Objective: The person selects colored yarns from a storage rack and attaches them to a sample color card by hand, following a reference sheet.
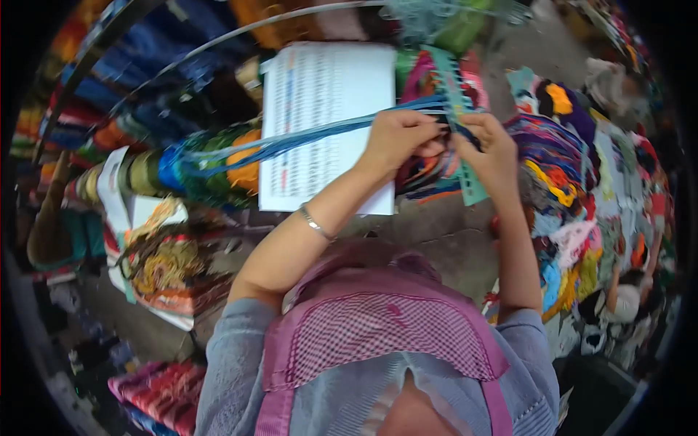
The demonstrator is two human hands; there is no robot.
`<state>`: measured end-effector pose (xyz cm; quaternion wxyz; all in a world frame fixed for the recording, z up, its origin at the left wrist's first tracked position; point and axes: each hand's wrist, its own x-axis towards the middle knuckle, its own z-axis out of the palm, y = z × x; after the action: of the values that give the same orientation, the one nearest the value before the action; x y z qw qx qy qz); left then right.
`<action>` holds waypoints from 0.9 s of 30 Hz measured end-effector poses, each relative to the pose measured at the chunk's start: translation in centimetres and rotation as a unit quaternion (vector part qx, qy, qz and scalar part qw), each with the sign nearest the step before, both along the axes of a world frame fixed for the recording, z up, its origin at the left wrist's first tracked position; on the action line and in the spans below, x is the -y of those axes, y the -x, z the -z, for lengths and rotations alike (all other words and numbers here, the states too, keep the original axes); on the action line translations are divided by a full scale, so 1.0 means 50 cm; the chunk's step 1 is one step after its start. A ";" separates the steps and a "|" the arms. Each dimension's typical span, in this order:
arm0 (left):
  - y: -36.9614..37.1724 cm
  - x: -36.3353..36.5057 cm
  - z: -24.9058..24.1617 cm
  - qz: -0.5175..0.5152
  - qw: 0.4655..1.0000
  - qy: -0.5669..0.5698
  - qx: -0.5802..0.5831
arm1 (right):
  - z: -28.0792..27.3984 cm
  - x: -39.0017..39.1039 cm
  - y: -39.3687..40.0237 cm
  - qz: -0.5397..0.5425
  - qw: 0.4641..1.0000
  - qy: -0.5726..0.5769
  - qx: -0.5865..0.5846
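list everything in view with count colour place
Printed paper sheet: at least one, white, upper centre
Thin yarn strands: several, blue, across sheet
Flat notched strip: one, pale green, right of sheet
Rounded yarn bundles: several, olive, blue, orange, left of sheet
Loose yarn heap: one, tan, left
Mixed yarn piles: several, multicoloured, right
Folded yarn hanks: several, pink, lower left
Blurred yarn: uncountable, bluish, upper left
Another person: at least one, white top, far right
Checked apron: one, pink, lower centre
Metal bracelet: one, silvery, left forearm
Left hand: one, left of strip
Right hand: one, at strip
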<state>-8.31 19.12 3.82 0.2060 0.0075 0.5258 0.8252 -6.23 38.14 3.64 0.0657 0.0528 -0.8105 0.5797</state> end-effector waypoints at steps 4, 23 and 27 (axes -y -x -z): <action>-0.001 0.033 -0.007 0.005 0.986 -0.156 0.053 | -0.018 0.028 -0.009 0.031 0.999 0.005 0.028; 0.001 0.434 -0.114 -0.062 0.969 0.233 -0.054 | -0.023 0.037 0.002 0.040 0.988 -0.148 -0.006; 0.006 0.534 -0.123 -0.092 0.981 0.173 -0.010 | -0.025 0.041 0.001 0.034 0.991 -0.132 -0.002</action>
<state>-8.59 -7.57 9.95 0.1224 -0.0680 0.6611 0.7371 -6.27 36.07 4.88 0.0795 0.0349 -0.8810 0.4651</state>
